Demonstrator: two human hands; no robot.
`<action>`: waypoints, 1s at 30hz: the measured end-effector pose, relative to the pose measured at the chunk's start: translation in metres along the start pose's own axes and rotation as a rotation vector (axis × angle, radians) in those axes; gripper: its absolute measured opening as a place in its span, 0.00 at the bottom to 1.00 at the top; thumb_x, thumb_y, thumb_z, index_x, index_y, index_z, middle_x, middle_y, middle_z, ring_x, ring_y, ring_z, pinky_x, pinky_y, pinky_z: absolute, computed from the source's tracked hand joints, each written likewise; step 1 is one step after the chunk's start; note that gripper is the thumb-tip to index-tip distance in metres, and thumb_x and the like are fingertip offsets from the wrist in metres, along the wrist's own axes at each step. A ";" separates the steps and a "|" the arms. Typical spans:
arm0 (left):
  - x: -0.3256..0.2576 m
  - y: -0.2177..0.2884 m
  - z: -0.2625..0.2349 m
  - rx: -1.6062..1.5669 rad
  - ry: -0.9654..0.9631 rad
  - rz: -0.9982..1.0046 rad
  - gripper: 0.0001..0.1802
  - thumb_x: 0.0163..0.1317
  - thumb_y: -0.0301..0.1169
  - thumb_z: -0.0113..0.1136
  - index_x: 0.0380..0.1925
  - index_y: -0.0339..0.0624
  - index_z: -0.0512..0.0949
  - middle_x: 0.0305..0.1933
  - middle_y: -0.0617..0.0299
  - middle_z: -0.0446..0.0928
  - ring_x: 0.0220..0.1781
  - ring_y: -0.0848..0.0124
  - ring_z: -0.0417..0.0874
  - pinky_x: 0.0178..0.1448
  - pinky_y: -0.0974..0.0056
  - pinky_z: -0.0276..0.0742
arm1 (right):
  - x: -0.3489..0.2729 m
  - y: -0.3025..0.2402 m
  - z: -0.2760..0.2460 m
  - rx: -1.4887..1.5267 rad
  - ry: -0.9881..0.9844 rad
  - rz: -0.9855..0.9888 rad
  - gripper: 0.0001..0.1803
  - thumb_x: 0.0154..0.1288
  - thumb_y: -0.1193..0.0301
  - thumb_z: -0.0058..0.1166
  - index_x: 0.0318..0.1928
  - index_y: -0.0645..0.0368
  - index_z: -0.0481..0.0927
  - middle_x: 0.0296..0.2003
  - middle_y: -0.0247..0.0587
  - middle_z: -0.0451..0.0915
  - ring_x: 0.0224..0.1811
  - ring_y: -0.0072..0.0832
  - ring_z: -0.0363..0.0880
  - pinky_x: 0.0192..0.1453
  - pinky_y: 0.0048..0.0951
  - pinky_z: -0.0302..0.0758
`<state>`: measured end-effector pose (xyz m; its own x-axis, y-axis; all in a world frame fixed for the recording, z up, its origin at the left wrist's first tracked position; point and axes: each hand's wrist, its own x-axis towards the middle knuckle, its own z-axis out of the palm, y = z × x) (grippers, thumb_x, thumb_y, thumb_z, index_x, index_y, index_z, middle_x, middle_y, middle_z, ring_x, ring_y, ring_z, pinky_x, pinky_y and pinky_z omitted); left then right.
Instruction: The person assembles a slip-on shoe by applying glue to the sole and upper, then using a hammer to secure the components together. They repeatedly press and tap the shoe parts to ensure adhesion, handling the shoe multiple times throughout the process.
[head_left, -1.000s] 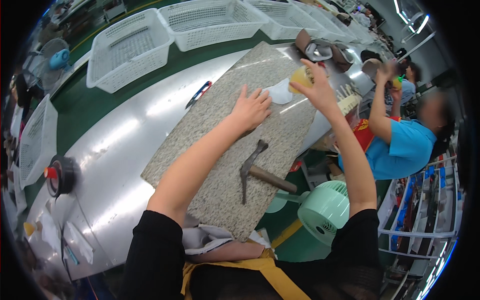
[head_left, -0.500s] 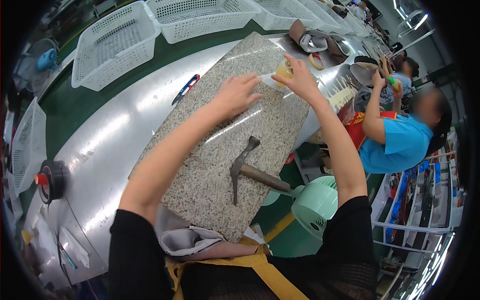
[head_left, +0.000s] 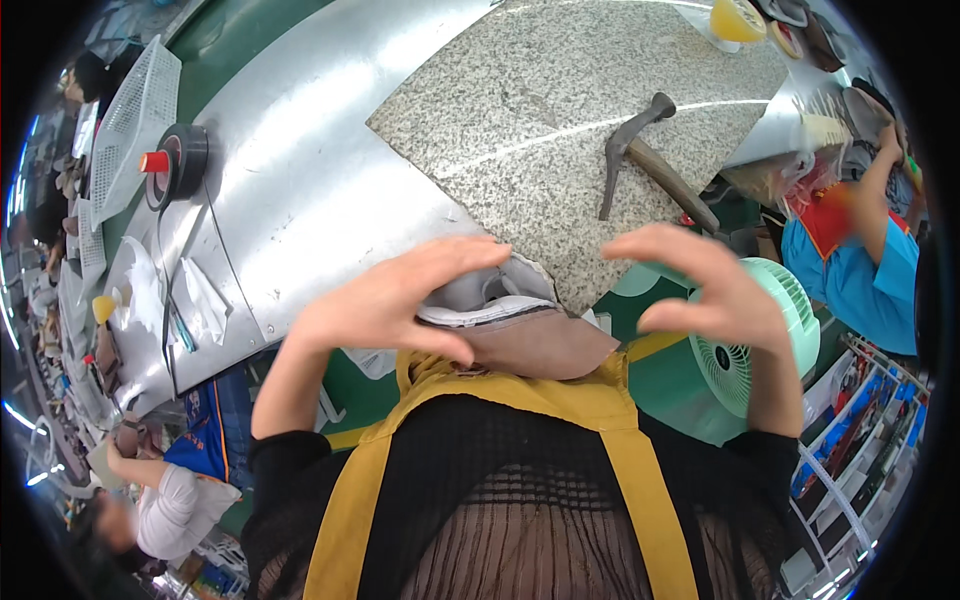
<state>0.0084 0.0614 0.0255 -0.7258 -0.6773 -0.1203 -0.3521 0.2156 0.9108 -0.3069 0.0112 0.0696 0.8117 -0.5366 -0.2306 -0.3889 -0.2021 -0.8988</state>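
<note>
A brown shoe upper with a grey lining lies at my waist, against the yellow apron and the stone slab's near corner. My left hand reaches over its left end, thumb and fingers spread apart; whether it touches the upper, I cannot tell. To the right of the upper, my right hand hangs in the air, fingers curved and apart, with nothing in it. A hammer with a wooden handle rests on the speckled stone slab. Near the slab's far right stands a yellow, round-topped object.
A metal table extends left of the slab, carrying a black round device with a red cap. A mint-green fan is at my right. Co-workers sit at the far right and lower left. A white basket stands at the left.
My view has tipped down toward my waist. Both hands have come back from the slab's far end to either side of the shoe upper. My right hand has let go of the yellow object.
</note>
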 end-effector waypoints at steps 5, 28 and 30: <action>-0.008 0.000 0.011 0.118 0.126 -0.037 0.31 0.45 0.44 0.69 0.50 0.47 0.73 0.36 0.62 0.77 0.42 0.64 0.75 0.50 0.62 0.69 | -0.003 -0.002 0.065 0.004 0.069 -0.076 0.35 0.49 0.64 0.65 0.57 0.62 0.69 0.54 0.47 0.71 0.58 0.39 0.68 0.60 0.35 0.64; 0.073 0.054 0.102 -0.349 -0.255 -0.165 0.17 0.52 0.36 0.67 0.38 0.38 0.78 0.33 0.67 0.76 0.38 0.79 0.73 0.44 0.72 0.68 | -0.127 0.104 0.125 0.854 0.392 0.090 0.21 0.58 0.63 0.58 0.48 0.62 0.72 0.40 0.31 0.76 0.40 0.14 0.74 0.44 0.19 0.72; 0.107 0.060 0.140 -0.432 -0.352 -0.231 0.18 0.53 0.40 0.65 0.37 0.38 0.78 0.34 0.66 0.76 0.38 0.78 0.73 0.45 0.72 0.67 | -0.158 0.135 0.166 1.207 0.628 0.111 0.23 0.61 0.60 0.55 0.52 0.61 0.71 0.44 0.35 0.77 0.43 0.19 0.76 0.48 0.22 0.74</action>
<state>-0.1731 0.0997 0.0120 -0.8373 -0.3832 -0.3901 -0.3051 -0.2645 0.9148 -0.4154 0.2050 -0.0776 0.3426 -0.8470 -0.4065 0.4431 0.5272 -0.7250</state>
